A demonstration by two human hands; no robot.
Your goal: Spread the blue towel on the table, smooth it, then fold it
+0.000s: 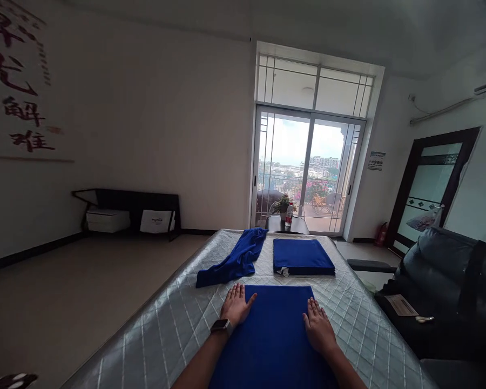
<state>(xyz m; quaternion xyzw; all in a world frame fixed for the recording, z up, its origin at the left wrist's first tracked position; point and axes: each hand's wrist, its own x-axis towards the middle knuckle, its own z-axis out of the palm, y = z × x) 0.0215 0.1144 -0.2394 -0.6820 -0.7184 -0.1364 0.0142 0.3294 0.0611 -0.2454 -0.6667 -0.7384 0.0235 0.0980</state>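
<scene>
A flat blue cloth (275, 335) lies in front of me on the table with its far edge straight. My left hand (235, 307) rests on its left edge near the far corner, fingers stretched out and thumb spread. On the right edge lies my right hand (318, 324), palm down with straight fingers. Neither hand grips anything. Beyond them, a neatly folded blue stack (303, 255) sits to the right, a white tag at its front edge. To its left is a crumpled blue cloth (235, 259).
A quilted silver cover (157, 329) spans the table. Past its far end, a small dark table (276, 225) bears a potted plant (284, 205) and a bottle (289, 215). A black leather sofa (449, 270) stands close on the right. A low black rack (137, 200) is by the left wall.
</scene>
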